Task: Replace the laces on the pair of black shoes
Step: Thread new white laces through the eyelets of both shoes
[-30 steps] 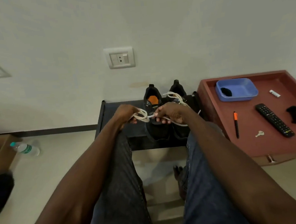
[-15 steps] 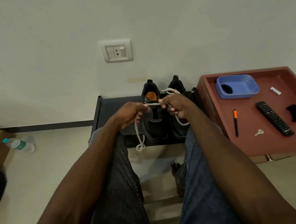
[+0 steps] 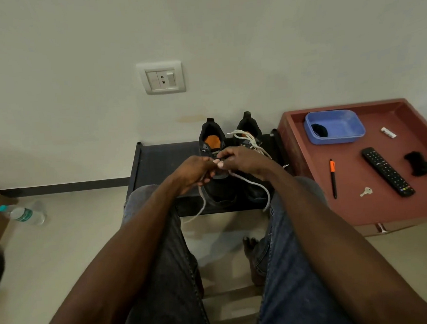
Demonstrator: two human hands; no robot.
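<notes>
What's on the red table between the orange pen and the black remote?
In the head view, a small key lies on the red table, between the pen and the remote, toward their near ends. Otherwise that stretch is bare.

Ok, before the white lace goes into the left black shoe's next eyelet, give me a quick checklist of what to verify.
1. Left hand holds the white cord lace: ok.
2. Right hand pinches it: ok.
3. Left black shoe upright on the black metal rack: ok.
4. Lace tip lined up with an eyelet: cannot tell, the hands hide it.
5. Loose ends free of tangles: ok; they hang over the rack's front edge.
</notes>
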